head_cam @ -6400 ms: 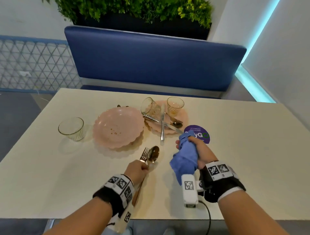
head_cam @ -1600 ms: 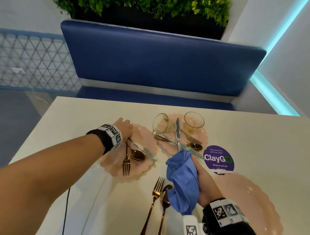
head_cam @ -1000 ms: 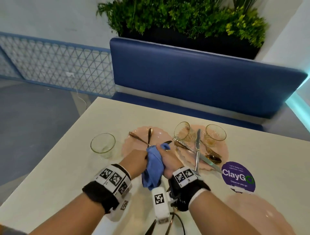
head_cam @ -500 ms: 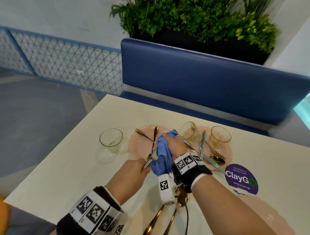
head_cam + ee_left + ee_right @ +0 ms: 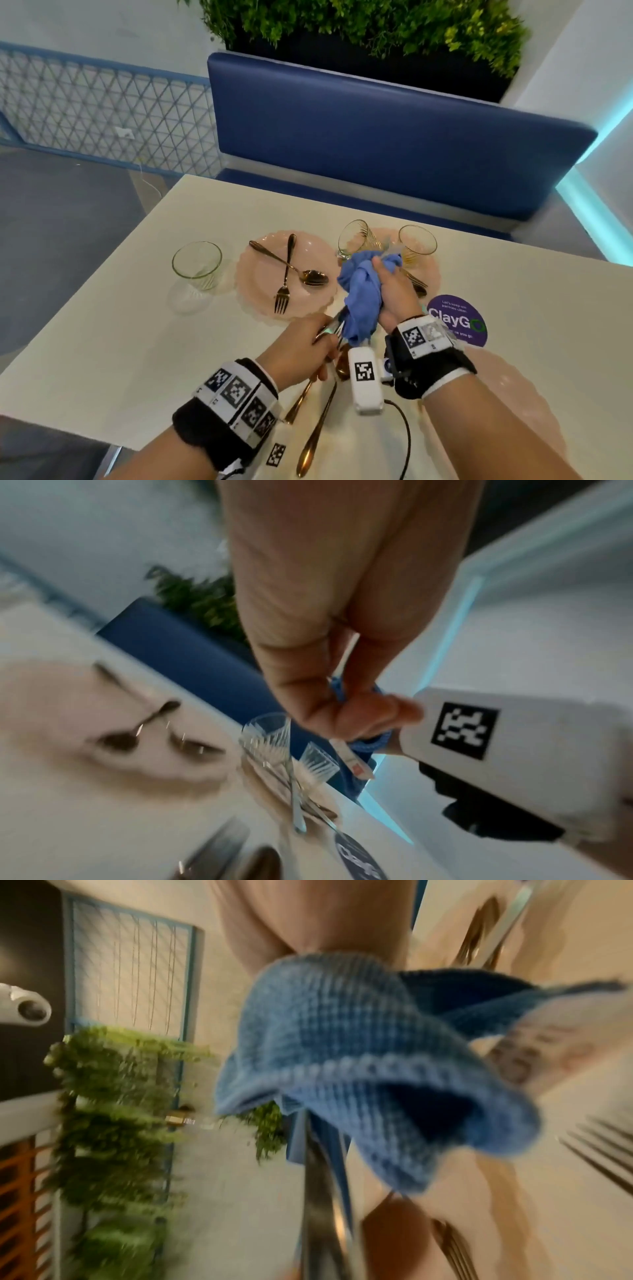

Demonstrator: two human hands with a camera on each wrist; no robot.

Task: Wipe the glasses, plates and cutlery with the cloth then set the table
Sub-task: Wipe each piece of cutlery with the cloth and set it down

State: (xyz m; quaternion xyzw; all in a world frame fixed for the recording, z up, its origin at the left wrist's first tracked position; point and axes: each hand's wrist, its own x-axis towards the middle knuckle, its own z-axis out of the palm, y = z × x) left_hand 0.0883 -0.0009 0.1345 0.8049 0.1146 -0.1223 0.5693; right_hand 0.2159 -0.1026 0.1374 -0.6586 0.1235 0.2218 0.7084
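My left hand (image 5: 323, 337) grips the handle of a silver knife (image 5: 337, 317) low over the table's near side. My right hand (image 5: 383, 270) holds a blue cloth (image 5: 359, 298) bunched round the knife's blade, which the cloth mostly hides. In the right wrist view the blade (image 5: 322, 1191) comes out from under the cloth (image 5: 359, 1056). A pink plate (image 5: 263, 284) carries a crossed fork (image 5: 284, 274) and spoon (image 5: 310, 277). Left of it stands an upright glass (image 5: 197, 263). Behind my right hand, a second pink plate (image 5: 430, 274) bears two glasses (image 5: 354, 238) and more cutlery.
A gold fork (image 5: 301, 401) and spoon (image 5: 318, 428) lie on the table (image 5: 137, 342) under my wrists. A third pink plate (image 5: 513, 394) sits at the near right, beside a purple round sticker (image 5: 455, 318). A blue bench (image 5: 376, 137) and a planter stand beyond the table's far edge.
My left hand took the knife off the left plate and drew it toward me. In the last half second my right hand slid the cloth away from me along the blade.
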